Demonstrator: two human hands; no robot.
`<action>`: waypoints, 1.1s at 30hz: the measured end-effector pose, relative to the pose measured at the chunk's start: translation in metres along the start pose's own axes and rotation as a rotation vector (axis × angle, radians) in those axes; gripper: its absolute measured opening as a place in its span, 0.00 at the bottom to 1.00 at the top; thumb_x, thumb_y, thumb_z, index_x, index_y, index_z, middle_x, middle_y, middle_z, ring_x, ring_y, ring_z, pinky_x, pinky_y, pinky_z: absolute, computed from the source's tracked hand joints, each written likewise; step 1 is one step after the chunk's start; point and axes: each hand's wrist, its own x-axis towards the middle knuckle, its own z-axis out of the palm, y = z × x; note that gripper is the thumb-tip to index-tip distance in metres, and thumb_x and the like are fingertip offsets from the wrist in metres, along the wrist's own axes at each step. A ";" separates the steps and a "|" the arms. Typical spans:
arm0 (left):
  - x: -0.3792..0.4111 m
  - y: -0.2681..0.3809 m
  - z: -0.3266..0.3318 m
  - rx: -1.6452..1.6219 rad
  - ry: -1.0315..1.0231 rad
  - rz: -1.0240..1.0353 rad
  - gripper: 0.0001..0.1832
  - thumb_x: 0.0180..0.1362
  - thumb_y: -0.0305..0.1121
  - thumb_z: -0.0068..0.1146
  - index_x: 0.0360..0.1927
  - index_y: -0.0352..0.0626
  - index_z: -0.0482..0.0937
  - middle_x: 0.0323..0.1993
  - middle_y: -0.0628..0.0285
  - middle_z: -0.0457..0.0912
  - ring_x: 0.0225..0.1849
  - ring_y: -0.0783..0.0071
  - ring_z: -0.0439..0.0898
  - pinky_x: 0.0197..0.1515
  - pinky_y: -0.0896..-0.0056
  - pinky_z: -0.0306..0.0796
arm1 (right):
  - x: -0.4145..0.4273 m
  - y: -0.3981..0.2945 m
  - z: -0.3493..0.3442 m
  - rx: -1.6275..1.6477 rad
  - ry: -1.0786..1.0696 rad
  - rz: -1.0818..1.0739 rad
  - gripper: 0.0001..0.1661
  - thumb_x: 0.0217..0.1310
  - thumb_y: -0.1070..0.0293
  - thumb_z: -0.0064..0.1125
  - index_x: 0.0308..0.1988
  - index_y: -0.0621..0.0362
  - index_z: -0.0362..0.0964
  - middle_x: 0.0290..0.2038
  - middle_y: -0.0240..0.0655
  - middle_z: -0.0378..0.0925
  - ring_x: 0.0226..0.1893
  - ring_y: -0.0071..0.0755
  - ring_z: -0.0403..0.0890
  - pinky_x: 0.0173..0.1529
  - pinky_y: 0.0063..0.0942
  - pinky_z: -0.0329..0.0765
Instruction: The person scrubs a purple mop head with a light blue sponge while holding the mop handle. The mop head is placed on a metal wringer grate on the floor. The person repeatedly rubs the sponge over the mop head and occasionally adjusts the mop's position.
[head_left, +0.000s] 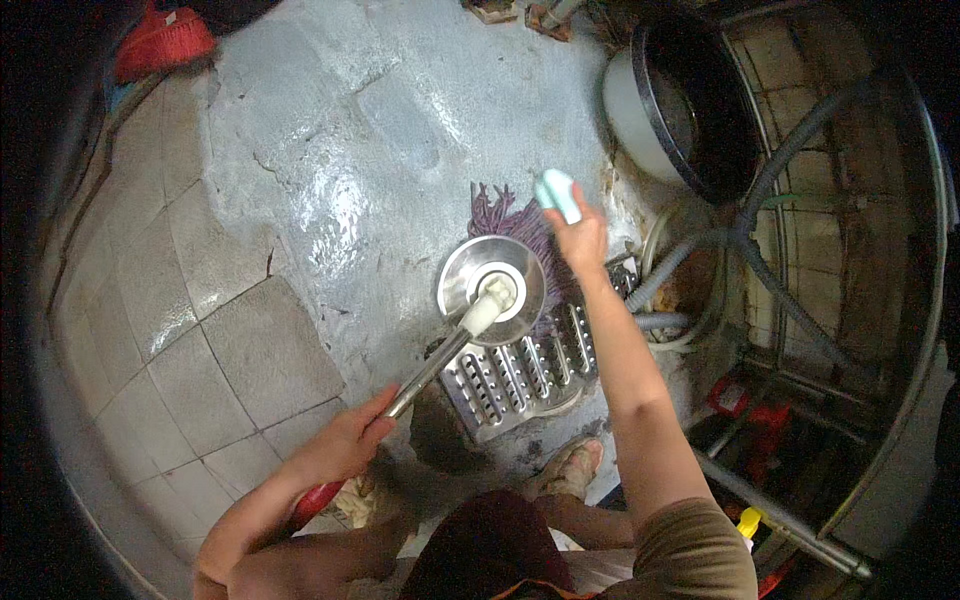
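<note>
My left hand (352, 439) grips the metal pole (433, 371) of a mop, whose red end (315, 504) sticks out below my wrist. At its other end a white joint meets a round steel disc (457, 274). Purple mop strands (493, 214) spread out on the floor from under the disc, partly hidden by it. In my right hand (583, 240), above the strands, is a pale mint-green object (559, 196), too blurred to name. A perforated steel plate (480, 420) lies on the floor beside the mop head.
A black tub (660, 120) stands tilted near a metal rack (780, 247) at the right. Grey corrugated hoses (675, 259) run by it. Wet concrete (405, 127) lies ahead, with floor tiles (262, 345) at the left. A red broom head (165, 45) is at the far left.
</note>
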 end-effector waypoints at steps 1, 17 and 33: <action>-0.001 -0.002 0.000 0.034 0.019 0.058 0.25 0.65 0.40 0.41 0.64 0.46 0.58 0.45 0.44 0.75 0.45 0.59 0.75 0.50 0.68 0.66 | 0.013 0.005 -0.009 0.044 0.009 0.184 0.38 0.47 0.60 0.68 0.59 0.55 0.63 0.41 0.51 0.77 0.37 0.43 0.80 0.41 0.34 0.75; 0.001 -0.007 0.003 0.050 0.030 -0.016 0.25 0.65 0.40 0.43 0.64 0.47 0.58 0.44 0.43 0.76 0.45 0.59 0.76 0.49 0.66 0.67 | -0.001 0.017 -0.014 0.176 0.186 0.149 0.38 0.42 0.57 0.69 0.56 0.51 0.67 0.36 0.52 0.75 0.36 0.53 0.78 0.42 0.43 0.73; -0.004 -0.002 0.015 -0.139 -0.037 -0.099 0.26 0.66 0.38 0.43 0.66 0.51 0.56 0.21 0.66 0.67 0.21 0.77 0.66 0.25 0.76 0.65 | -0.098 0.034 -0.025 0.456 -0.219 -0.078 0.41 0.45 0.62 0.70 0.59 0.57 0.63 0.38 0.47 0.78 0.40 0.37 0.79 0.46 0.31 0.73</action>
